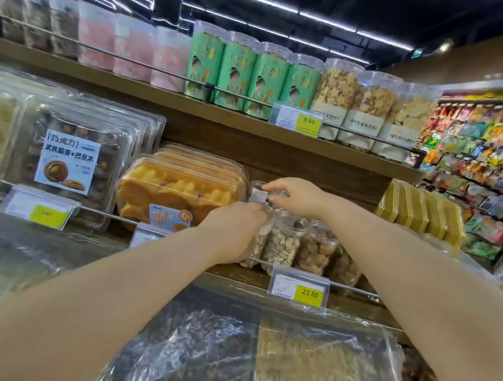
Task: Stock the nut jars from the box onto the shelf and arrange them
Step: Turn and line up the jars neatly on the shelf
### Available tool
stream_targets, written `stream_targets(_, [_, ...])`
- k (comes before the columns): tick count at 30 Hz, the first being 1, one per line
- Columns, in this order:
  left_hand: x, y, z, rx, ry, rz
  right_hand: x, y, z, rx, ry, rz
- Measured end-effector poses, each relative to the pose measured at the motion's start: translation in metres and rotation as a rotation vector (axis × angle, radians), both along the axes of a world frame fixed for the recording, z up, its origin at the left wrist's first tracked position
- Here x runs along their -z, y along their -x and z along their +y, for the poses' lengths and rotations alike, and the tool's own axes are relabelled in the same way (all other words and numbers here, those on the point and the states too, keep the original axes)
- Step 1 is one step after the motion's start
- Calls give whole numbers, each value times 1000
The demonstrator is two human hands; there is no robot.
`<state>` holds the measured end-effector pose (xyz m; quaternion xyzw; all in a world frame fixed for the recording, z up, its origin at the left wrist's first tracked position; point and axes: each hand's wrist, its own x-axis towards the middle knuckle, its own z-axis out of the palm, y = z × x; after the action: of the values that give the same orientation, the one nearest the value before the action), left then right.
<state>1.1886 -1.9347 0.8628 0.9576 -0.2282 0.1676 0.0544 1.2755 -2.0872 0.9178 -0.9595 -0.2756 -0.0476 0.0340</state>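
Gripping with left hand point(233, 228): fingers curled round a clear plastic jar of pale nuts point(257, 245), leftmost in the row on the lower wooden shelf point(229, 273). Right hand point(298, 195) pinches the top of a second clear lidded jar point(257, 192) above that row, beside the clear box of orange pastries point(179, 182); can't tell if it rests on anything. Two more clear nut jars point(283, 245) stand right of the gripped one.
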Motion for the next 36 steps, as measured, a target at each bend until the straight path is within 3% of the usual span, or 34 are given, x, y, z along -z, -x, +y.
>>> stream_targets(8, [50,18,36,-82,-163,264,7,22,5,48,209,230])
stream_targets(16, [59,13,38,-83,-162,342,17,22,18,16,161,-44])
stream_targets(19, [58,14,36,-86,-167,360,16,21,18,15,124,-27])
stream_targets(24, [59,15,34,-98,-170,336,9,22,4,0,93,120])
stream_targets(31, [47,18,28,-129,-216,282,18,24,-3,6,27,100])
stream_targets(36, [21,22,12,29,69,-1,10,12,-19,35,-85,29])
